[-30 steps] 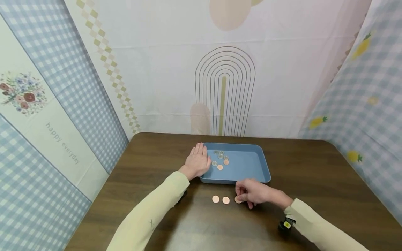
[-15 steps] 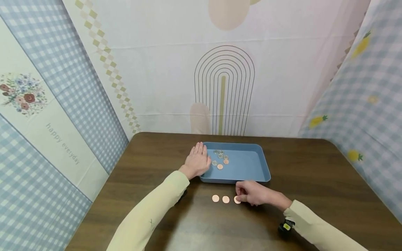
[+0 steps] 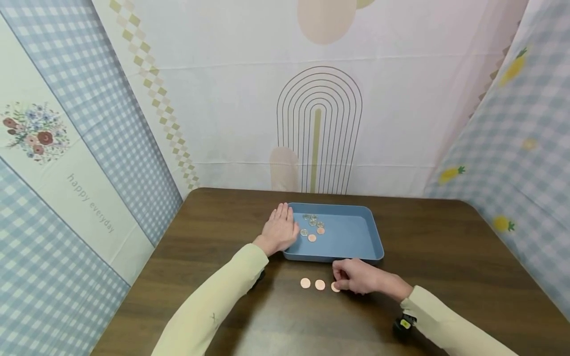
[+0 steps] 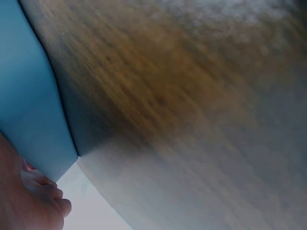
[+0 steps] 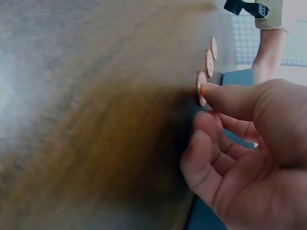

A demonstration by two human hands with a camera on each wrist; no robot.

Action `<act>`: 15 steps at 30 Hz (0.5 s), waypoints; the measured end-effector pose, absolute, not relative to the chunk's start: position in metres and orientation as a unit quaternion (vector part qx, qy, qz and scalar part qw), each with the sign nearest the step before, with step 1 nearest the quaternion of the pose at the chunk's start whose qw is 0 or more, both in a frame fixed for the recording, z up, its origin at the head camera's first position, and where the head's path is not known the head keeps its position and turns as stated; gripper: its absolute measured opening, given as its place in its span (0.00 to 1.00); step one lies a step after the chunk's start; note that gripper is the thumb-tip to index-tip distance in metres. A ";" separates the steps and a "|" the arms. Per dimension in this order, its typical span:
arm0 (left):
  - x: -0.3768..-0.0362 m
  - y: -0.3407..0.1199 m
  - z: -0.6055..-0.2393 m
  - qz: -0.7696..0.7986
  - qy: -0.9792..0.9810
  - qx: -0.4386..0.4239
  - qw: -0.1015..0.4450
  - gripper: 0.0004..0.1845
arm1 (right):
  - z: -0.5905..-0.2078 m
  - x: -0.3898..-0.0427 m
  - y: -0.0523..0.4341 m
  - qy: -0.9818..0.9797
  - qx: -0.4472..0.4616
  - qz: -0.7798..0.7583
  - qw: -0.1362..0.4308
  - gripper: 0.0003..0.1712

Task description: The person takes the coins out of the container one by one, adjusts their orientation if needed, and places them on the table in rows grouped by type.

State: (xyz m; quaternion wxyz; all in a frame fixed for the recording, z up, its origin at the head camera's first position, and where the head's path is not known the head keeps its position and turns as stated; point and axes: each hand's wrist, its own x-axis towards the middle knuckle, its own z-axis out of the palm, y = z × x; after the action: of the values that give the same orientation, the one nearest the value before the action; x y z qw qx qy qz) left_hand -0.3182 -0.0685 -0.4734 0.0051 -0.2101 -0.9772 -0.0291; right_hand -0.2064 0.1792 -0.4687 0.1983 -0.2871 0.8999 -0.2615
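The right hand rests low on the dark wooden bench, just in front of the near rim of the blue tray. Its fingers are curled, and the thumb tip presses down on a copper coin that lies flat on the bench; the right wrist view shows the thumb meeting that coin at its edge, while the other fingers bend under the palm and grip nothing. Whether the coin is pinched or only pressed cannot be told.

This coin is the rightmost in a short row of three. The middle coin and the left coin lie just beside it, each slightly apart from its neighbour, all on the bench in front of the tray.

The left hand lies flat with straight fingers held together, palm down, against the left outer wall of the tray. The left wrist view shows only fingertips near the tray's corner.

Inside the tray, near its left far side, sits a small cluster of coins, some silver and some copper, close together.

Both arms wear pale yellow sleeves.
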 end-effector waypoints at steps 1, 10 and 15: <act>-0.318 -0.069 -0.473 -0.030 -0.977 -0.210 0.005 0.34 | -0.467 -0.206 0.179 0.897 -0.286 -0.265 0.206 0.11; -0.317 -0.069 -0.473 -0.028 -0.978 -0.208 0.008 0.34 | -0.448 -0.204 0.182 0.886 -0.276 -0.272 0.253 0.10; -0.317 -0.069 -0.473 -0.022 -0.978 -0.209 0.009 0.34 | -0.435 -0.206 0.184 0.885 -0.275 -0.268 0.264 0.11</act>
State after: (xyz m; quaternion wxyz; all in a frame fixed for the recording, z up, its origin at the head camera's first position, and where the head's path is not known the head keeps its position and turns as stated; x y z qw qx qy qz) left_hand -0.3170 -0.0688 -0.4728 0.0091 -0.2087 -0.9777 -0.0219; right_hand -0.2061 0.1837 -0.4354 0.2641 -0.2751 0.8846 -0.2685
